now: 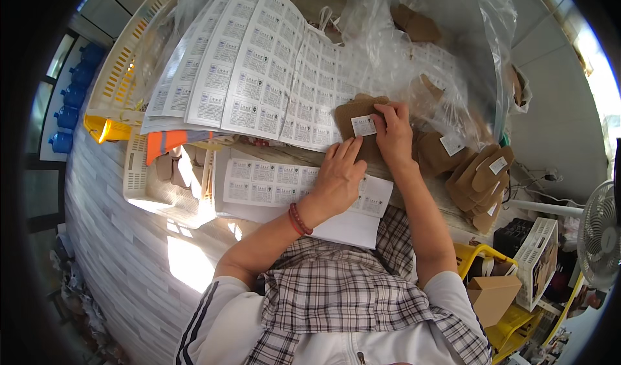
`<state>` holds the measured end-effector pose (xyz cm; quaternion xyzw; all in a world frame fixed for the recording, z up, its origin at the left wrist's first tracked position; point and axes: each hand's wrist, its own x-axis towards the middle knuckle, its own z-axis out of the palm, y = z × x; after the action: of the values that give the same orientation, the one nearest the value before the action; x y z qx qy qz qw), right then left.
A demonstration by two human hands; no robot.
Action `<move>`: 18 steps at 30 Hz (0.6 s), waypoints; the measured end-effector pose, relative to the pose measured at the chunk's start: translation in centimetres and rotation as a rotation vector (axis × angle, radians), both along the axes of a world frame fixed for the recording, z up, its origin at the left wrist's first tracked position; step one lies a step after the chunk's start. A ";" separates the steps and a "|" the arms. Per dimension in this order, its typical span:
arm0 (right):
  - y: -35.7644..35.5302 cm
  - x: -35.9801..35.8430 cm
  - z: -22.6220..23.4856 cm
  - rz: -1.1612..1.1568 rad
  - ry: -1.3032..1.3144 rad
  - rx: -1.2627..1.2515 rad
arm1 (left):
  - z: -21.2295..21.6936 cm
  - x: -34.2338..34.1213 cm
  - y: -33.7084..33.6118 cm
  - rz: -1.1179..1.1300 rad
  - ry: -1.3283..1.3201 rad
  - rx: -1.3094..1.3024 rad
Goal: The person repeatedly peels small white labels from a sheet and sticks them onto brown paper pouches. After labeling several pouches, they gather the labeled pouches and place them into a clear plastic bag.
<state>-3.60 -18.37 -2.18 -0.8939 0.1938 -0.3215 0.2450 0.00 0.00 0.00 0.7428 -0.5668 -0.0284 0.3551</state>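
Note:
A brown piece with a rounded, lobed edge, seemingly cardboard, lies on the worktop with a small white printed label on its face. My right hand bends over its right side, thumb and forefinger closed at the label's right end. My left hand has its fingers apart, the tips by the brown piece's lower left edge. Beneath that hand a sheet of printed labels lies on white paper, near my lap. Wide label sheets are spread in a layered stack beyond my left hand.
Labelled brown pieces are piled to the right. Clear plastic film covers the back right. Cream plastic crates stand at left, with an orange cloth by them. A fan and a yellow crate are at right.

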 end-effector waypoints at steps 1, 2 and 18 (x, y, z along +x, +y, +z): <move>-0.1 -0.1 -0.2 -0.012 -0.033 -0.010 | -0.1 -0.1 -0.1 -0.002 -0.002 -0.009; -0.2 -0.2 -0.5 -0.023 -0.067 -0.021 | -0.2 -0.3 -0.1 -0.004 -0.003 -0.018; 0.9 -2.1 -0.3 0.027 -0.310 0.628 | 0.2 -0.6 1.6 -0.048 -0.001 -0.045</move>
<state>-5.69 -17.46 -2.52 -0.7180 0.2320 -0.3747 0.5387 -0.62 1.59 0.20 0.7208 -0.5851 -0.0237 0.3707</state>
